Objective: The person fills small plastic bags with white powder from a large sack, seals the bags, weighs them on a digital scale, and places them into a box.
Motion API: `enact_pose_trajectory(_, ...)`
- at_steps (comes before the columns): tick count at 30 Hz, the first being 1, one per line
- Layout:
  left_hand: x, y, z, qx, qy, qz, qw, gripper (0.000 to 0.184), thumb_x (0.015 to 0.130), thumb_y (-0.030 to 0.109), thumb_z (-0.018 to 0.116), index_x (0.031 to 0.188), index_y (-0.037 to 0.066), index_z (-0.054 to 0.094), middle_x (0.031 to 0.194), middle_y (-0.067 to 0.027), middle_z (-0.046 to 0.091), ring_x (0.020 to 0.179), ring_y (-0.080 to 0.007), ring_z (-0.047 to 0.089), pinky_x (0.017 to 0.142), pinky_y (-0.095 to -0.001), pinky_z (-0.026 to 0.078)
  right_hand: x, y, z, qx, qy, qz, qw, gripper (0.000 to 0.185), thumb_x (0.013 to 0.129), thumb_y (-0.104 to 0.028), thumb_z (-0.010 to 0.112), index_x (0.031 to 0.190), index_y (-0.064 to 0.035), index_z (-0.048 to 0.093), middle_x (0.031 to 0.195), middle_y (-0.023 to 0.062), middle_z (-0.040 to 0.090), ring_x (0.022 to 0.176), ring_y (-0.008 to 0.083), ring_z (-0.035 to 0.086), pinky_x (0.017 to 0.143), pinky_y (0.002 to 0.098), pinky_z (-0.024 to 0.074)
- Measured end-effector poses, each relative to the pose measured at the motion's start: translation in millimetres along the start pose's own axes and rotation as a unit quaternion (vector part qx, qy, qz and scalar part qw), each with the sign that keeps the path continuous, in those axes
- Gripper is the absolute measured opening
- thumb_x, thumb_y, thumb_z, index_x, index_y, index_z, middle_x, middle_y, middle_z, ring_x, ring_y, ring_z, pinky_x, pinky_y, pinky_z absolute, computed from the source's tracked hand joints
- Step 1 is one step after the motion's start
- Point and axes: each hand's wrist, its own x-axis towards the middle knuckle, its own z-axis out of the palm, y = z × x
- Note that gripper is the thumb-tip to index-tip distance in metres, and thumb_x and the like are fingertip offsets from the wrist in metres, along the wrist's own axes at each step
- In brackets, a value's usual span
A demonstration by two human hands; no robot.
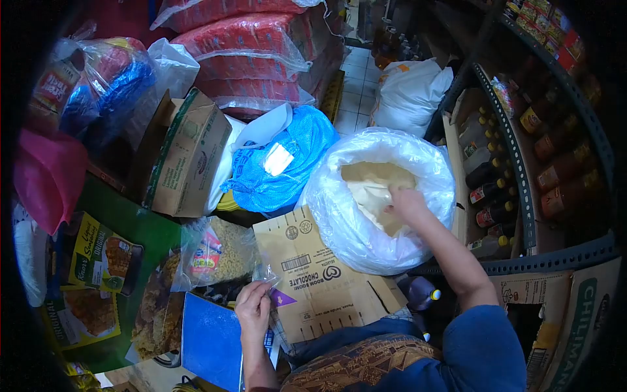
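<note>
My right hand [407,204] reaches into a large sack lined with clear plastic [326,215], which holds pale powder [385,175]. Its fingers are closed beside a whitish shape in the powder; whether that is a scoop or just powder I cannot make out. My left hand [253,303] rests low in front of me, fingers pinched at the edge of clear plastic [266,277]. Just beyond it is a clear plastic bag of tan pellets [230,251] with a red and white label. A flattened brown cardboard box [307,261] lies between that bag and the sack.
A blue woven bag [287,163] and an open carton [189,157] stand ahead, before stacked red plastic-wrapped packs [241,46]. Bottles [558,196] fill metal shelves on the right. A blue book-like item [210,340] sits near my left wrist. A white sack [411,91] is further back.
</note>
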Motion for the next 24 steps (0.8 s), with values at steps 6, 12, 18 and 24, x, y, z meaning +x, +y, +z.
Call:
enact_pose_trajectory(6, 9.7, 13.2, 11.5, -0.002, 0.006, 0.031, 1.0, 0.027, 0.073, -0.005, 0.059, 0.097, 0.002, 0.07, 0.099, -0.0145, 0.067, 0.09, -0.0303, 0.065, 0.082, -0.0369, 0.051, 45.9, -44.0, 48.3, 0.118, 0.041, 0.012, 0.992, 0.051, 0.082, -0.041, 0.068, 0.112, -0.0022, 0.054, 0.104, 0.0189, 0.064, 0.094, 0.0339, 0.065, 0.079, 0.0451, 0.0525)
enact_pose_trajectory(12, 17.1, 19.2, 10.5, -0.009, -0.011, 0.014, 1.0, 0.03, 0.074, -0.005, 0.057, 0.1, 0.001, 0.069, 0.101, -0.0163, 0.066, 0.092, -0.0308, 0.064, 0.083, -0.0368, 0.051, 33.2, -14.8, 12.8, 0.123, 0.039, 0.007, 0.992, 0.048, 0.085, -0.04, 0.065, 0.109, -0.0014, 0.05, 0.101, 0.0209, 0.063, 0.094, 0.0371, 0.063, 0.078, 0.0474, 0.0502)
enact_pose_trajectory(18, 26.0, 18.7, 11.9, 0.001, -0.023, 0.018, 1.0, 0.029, 0.075, -0.006, 0.057, 0.1, 0.001, 0.068, 0.103, -0.0165, 0.065, 0.094, -0.0313, 0.064, 0.083, -0.037, 0.051, 86.7, -48.4, 41.6, 0.075, 0.059, 0.017, 0.995, 0.048, 0.083, -0.04, 0.066, 0.11, -0.0027, 0.052, 0.102, 0.0186, 0.063, 0.095, 0.0338, 0.064, 0.08, 0.0453, 0.0513)
enact_pose_trajectory(24, 50.3, 84.0, 15.9, -0.081, -0.074, 0.074, 0.991, 0.029, 0.076, -0.005, 0.057, 0.101, 0.002, 0.07, 0.103, -0.0142, 0.066, 0.091, -0.0284, 0.065, 0.081, -0.0354, 0.052, 59.2, -31.3, 18.8, 0.159, 0.069, 0.005, 0.985, 0.046, 0.083, -0.04, 0.067, 0.105, -0.0023, 0.053, 0.104, 0.0198, 0.063, 0.096, 0.0355, 0.064, 0.079, 0.0455, 0.0515)
